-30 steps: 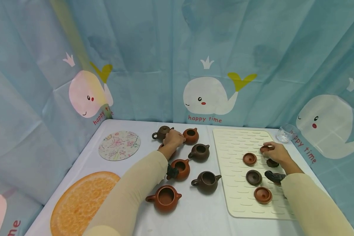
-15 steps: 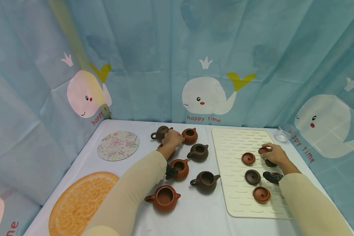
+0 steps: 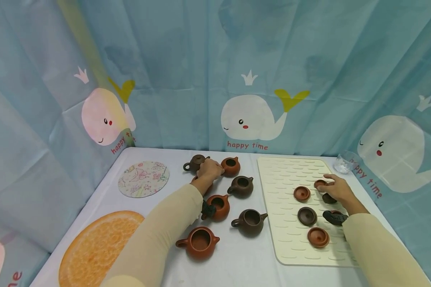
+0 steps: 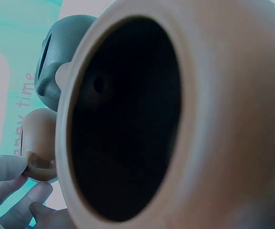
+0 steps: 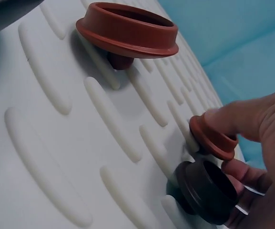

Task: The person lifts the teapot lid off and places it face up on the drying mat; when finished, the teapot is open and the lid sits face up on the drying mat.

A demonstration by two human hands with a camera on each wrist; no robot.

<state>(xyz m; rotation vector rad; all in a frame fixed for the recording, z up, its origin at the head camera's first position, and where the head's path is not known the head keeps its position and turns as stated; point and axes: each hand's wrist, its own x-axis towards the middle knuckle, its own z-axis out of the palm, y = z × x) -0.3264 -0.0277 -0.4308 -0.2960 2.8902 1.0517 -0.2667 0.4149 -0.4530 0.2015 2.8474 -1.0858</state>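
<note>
At the back of the table, my left hand (image 3: 209, 170) has its fingertips on the handle of a reddish-brown teapot (image 3: 231, 166). In the left wrist view, finger (image 4: 8, 164) and thumb meet around that handle, while another reddish teapot (image 4: 223, 109) fills most of the picture. On the right, my right hand (image 3: 339, 190) has thumb and fingers on either side of a small reddish teapot lid (image 5: 213, 138) lying knob down on the cream mat (image 3: 280, 239). Just beneath the fingers is a dark lid (image 5: 206, 191). The lids' hollow undersides face up.
Several lidless teapots, including a dark one (image 3: 251, 222), stand between the arms. A lidded dark teapot (image 3: 197, 162) is behind the left hand. More lids (image 3: 318, 237) lie on the mat. A clear glass (image 3: 344, 162), a patterned round mat (image 3: 143, 178) and an orange round mat (image 3: 100, 247) are around.
The right hand has shifted slightly to the right, and its index finger stands a little farther from the reddish lid. The left hand stays at the teapot handle.
</note>
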